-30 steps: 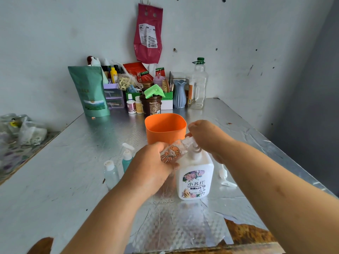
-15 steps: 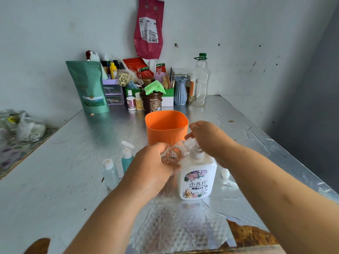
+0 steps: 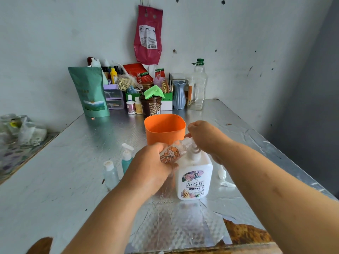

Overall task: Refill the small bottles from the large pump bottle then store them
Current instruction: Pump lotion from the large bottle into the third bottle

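Head view: left hand [image 3: 152, 167] grips the cartoon bottle [image 3: 172, 153], tilted at the spout of the large pump bottle [image 3: 194, 178]; right hand [image 3: 205, 138] clasps its pump. Teal bottle [image 3: 126, 159] and clear bottle [image 3: 110, 174], left of it, probably await filling, then storage.

A green pouch [image 3: 90, 92], blue vase [image 3: 179, 95] and clear jug [image 3: 197, 87] (green-capped) stand by the wall [image 3: 55, 33] under a red bag [image 3: 147, 35].

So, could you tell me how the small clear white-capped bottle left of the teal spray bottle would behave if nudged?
The small clear bottle looks largely empty, so probably light. Tall and narrow, it would likely tip from a nudge, perhaps onto the teal spray bottle beside it. Once down, it may roll on the smooth metallic table.
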`<state>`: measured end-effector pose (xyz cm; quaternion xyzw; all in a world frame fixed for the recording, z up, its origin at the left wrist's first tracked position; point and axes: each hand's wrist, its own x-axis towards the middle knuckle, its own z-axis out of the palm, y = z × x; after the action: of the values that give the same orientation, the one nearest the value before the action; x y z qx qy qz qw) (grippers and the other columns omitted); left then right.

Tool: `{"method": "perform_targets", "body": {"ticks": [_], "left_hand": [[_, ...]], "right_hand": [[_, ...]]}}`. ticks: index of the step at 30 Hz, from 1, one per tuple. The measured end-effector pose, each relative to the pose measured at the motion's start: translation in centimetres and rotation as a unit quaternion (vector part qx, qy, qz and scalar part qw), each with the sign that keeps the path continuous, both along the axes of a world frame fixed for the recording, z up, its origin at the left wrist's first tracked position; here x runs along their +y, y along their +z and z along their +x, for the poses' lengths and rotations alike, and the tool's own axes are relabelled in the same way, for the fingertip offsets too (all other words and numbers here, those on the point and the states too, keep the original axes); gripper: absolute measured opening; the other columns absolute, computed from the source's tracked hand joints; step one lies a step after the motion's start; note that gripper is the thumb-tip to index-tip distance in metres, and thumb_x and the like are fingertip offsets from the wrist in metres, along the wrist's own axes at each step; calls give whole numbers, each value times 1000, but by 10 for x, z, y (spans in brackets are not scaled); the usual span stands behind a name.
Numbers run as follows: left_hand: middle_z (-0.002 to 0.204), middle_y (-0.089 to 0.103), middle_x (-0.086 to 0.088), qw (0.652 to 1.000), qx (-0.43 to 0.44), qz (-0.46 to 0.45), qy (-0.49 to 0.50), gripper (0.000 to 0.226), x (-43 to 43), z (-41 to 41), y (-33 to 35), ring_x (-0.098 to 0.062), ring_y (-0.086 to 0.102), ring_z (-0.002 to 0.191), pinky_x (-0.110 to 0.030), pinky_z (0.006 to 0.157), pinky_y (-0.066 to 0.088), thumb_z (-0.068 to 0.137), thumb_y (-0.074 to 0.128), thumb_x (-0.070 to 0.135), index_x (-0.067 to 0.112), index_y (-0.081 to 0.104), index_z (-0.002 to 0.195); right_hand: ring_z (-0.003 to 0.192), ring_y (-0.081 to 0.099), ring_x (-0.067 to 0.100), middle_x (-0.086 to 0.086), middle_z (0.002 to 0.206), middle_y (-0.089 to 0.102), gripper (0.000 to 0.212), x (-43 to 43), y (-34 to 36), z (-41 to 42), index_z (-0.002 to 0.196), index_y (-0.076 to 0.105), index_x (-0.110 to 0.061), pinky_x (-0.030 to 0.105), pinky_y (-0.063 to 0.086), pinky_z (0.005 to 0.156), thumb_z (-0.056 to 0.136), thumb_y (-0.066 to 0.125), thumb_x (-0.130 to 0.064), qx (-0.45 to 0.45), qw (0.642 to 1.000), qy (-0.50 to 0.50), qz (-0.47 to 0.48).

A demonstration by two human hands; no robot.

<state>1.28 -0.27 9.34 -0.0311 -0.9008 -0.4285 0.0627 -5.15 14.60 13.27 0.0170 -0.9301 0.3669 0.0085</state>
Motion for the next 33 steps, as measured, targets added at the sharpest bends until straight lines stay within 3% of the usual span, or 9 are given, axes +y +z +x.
{"method": "perform_targets", "body": {"ticks": [18, 33], "left_hand": [[101, 72, 16, 1000, -8, 16, -1, 32, -1, -5, -10, -5, 67, 92, -34, 85, 54, 81, 78, 22, 29, 67, 110], [99, 73, 17, 1000, 5, 15, -7, 30, -1, -3, -5, -5, 67, 93, -31, 84, 54, 81, 78, 22, 29, 68, 108]], "right_hand": [[113, 55, 39, 23, 121, 58, 35, -2, -12, 1, 122, 55, 1, 43, 46, 92, 100, 30, -13, -2, 1000, -4, -3], [112, 54, 42, 29, 120, 56, 35, 0, -4, -2, 119, 56, 7, 45, 45, 92, 99, 31, -9, -11, 1000, 7, 13]]}}
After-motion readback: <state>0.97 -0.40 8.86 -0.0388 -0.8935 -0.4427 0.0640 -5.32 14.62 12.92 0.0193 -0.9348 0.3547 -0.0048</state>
